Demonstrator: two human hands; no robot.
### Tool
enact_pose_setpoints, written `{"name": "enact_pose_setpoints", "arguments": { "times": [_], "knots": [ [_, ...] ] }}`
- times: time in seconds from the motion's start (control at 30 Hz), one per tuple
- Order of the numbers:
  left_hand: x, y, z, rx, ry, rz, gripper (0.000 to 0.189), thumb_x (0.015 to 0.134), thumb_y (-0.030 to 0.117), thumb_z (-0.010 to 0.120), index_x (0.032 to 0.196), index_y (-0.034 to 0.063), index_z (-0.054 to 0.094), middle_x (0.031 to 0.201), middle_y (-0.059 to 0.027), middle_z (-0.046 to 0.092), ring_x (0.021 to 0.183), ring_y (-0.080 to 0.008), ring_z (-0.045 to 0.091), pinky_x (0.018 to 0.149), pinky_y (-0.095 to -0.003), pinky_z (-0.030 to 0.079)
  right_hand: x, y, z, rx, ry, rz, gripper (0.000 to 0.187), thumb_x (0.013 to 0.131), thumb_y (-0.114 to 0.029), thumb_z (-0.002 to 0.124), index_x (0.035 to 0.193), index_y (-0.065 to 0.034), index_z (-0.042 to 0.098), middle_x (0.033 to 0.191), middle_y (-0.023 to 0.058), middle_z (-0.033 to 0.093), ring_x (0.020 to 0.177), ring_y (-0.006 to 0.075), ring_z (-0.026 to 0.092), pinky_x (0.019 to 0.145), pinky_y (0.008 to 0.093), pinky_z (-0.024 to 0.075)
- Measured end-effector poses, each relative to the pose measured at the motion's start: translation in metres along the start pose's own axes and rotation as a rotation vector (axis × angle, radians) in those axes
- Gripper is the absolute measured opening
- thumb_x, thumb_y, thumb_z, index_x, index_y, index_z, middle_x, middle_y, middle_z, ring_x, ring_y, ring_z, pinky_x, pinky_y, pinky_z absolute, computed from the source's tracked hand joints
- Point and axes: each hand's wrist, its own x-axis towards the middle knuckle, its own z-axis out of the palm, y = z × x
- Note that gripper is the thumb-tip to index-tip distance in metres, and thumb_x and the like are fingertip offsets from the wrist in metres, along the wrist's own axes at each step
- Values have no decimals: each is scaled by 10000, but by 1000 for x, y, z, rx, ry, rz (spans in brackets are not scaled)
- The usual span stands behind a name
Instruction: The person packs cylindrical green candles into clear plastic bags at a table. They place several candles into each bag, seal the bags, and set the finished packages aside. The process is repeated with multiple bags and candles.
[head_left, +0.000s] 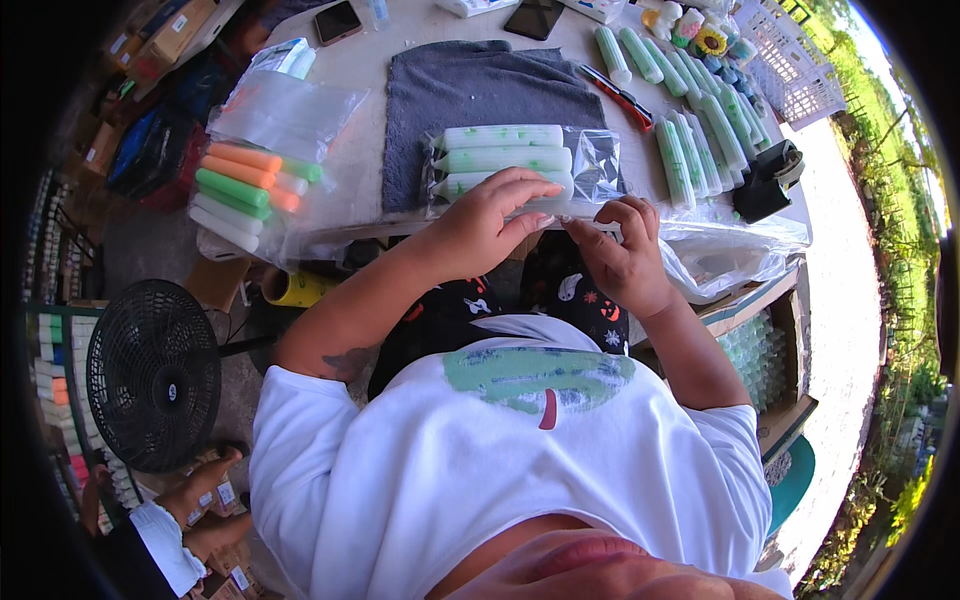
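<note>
Three white candles with green flecks (504, 159) lie side by side in a clear plastic bag (598, 161) on a dark grey cloth (480, 82). My left hand (506, 206) rests its fingers over the lowest candle, its thumb apart at the bag's near edge. Close beside that thumb, the fingertips of my right hand (619, 247) touch the same edge; whether they pinch the film is hidden. More flecked candles (675, 161) lie in rows at the right, near a black tape dispenser (766, 180). A red and black utility knife (619, 97) lies beyond the cloth's right edge.
Bagged orange, green and white candles (232, 195) and plastic bags (285, 112) occupy the table's left. Two phones (337, 22) lie at the far side, a white plastic basket (795, 67) at far right. A black fan (154, 375) stands left; another person's legs (206, 502) show lower left.
</note>
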Motion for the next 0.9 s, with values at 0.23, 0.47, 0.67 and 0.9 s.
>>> {"name": "enact_pose_setpoints", "arguments": {
  "times": [0.23, 0.47, 0.67, 0.9],
  "knots": [
    [-5, -4, 14, -612, -147, -303, 284, 981, 92, 501, 1242, 6, 570, 1177, -47, 604, 1063, -115, 537, 941, -271, 417, 3, -4, -6, 49, -12, -4, 451, 634, -30, 719, 1045, -214, 692, 969, 50, 470, 982, 267, 497, 853, 415, 395],
    [-6, -5, 25, -799, -10, -247, 233, 939, 64, 573, 1164, 11, 606, 1162, -56, 609, 1061, -112, 558, 942, -270, 437, 7, -6, -6, 180, 12, 111, 391, 642, -18, 738, 987, -196, 694, 940, 59, 481, 959, 266, 496, 843, 411, 396],
    [0, -13, 44, -683, 301, 120, 102, 878, -12, 632, 974, 7, 604, 1015, -72, 595, 932, -120, 605, 807, -250, 519, 15, -10, -2, 407, 2, 308, 265, 694, -63, 785, 936, -114, 689, 921, 65, 490, 926, 246, 497, 838, 368, 401],
    [-7, -20, 39, -314, 364, 183, 229, 842, -36, 650, 1044, 64, 615, 1089, -90, 547, 979, -162, 587, 847, -274, 487, 16, -15, 7, 468, 127, 359, 225, 711, -28, 765, 906, -82, 668, 938, 79, 533, 954, 261, 530, 847, 349, 423]
  ]
}}
